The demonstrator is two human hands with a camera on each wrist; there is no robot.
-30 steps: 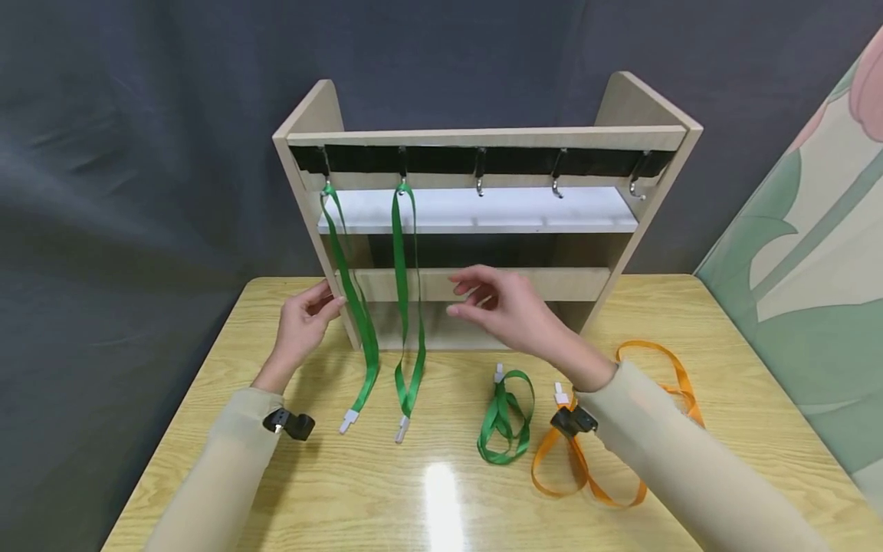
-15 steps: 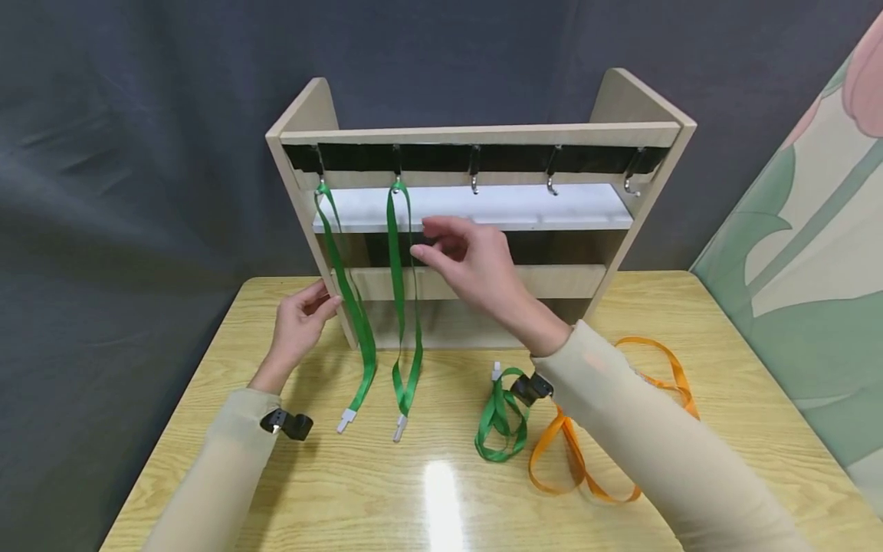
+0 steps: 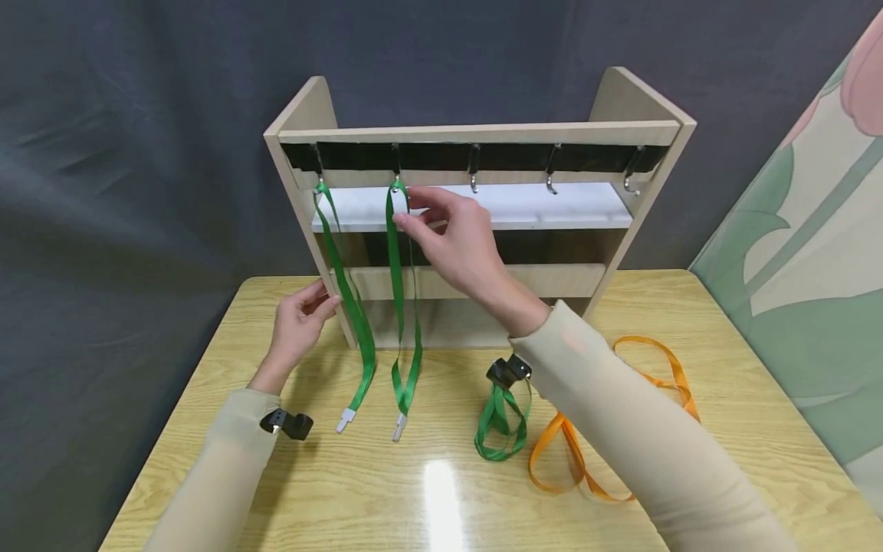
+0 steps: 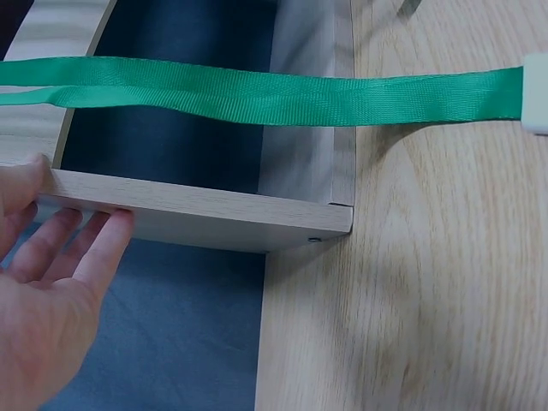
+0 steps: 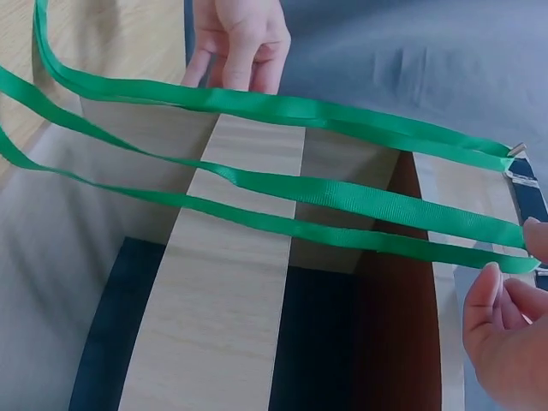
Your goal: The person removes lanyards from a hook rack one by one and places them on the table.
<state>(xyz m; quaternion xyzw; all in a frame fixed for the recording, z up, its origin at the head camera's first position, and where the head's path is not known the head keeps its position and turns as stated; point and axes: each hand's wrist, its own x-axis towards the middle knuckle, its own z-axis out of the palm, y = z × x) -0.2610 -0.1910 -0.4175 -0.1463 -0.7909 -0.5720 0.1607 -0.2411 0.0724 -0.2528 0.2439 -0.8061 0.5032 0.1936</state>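
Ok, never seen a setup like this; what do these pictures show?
No machine here: a person works bare-handed. The wide picture comes from a head camera; the closer ones come from small black cameras on each wrist. On the table stands a wooden hook rack with two green lanyards hanging from it; a bunched green lanyard and orange lanyard strap lie in front. The left hand holds the rack's left side panel. The right hand is near the second lanyard's top; I can't tell whether it pinches it.

Dark curtain (image 3: pixel 138 153) behind wood-grain table (image 3: pixel 331 498); floral panel (image 3: pixel 793 280) at right, pink bloom (image 3: pixel 865 88), green leaves (image 3: pixel 748 234).
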